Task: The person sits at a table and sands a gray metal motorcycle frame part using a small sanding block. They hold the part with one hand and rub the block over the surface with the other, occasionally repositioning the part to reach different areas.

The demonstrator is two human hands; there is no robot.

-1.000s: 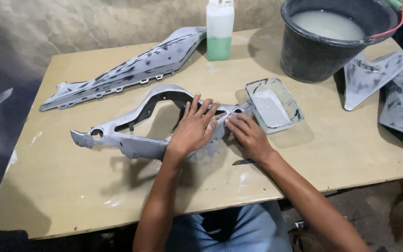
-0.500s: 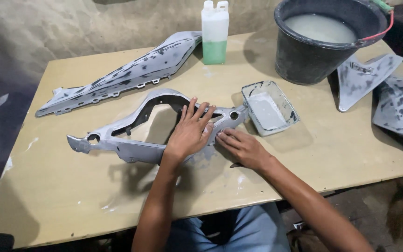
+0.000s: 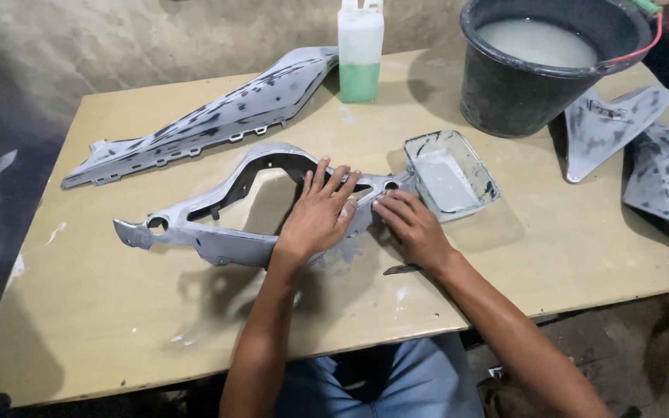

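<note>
Fairing frame [image 3: 218,220], grey-primed with cut-outs, lay mid-table [image 3: 118,310]. Left hand [image 3: 315,217] pressed flat on it, fingers spread, gripping nothing; right hand [image 3: 412,226] rubbed its right end, fingers curled, contents unclear. Best: firm hold, light even strokes. Paste tray [image 3: 451,174] sat just beside.

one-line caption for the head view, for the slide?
Both hands, left hand and right hand, press on a grey open-framed panel on a tan table.

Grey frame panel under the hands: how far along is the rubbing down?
Frame panel looks evenly grey, so largely done. In hand: left hand presses it flat, right hand rubs near its right end beside the tray. Left, it seems: the long panel behind, still blotched black.
</note>
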